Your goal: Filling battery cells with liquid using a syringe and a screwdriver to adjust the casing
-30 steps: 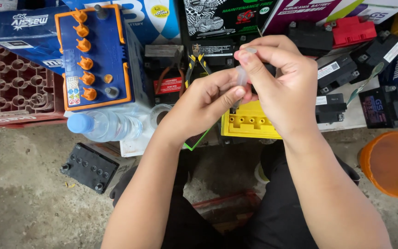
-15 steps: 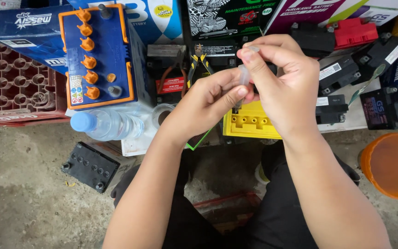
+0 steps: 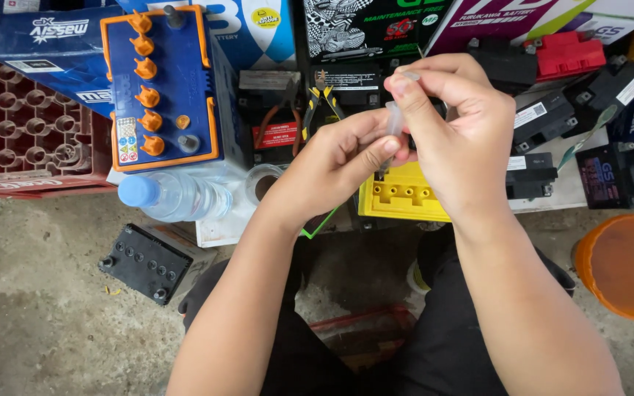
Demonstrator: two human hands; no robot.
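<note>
Two hands, left hand (image 3: 332, 172) and right hand (image 3: 456, 139), pinch one clear tube (image 3: 394, 117).

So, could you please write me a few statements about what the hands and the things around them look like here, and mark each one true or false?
1. Both the left hand and the right hand pinch the small translucent plastic tube. True.
2. The yellow plastic battery top lies below the hands. True.
3. The clear plastic water bottle with a blue cap stands upright. False: it lies on its side.
4. The large blue battery with orange caps is on the right of the scene. False: it is on the left.
5. The orange plastic bucket sits at the right edge. True.
</note>
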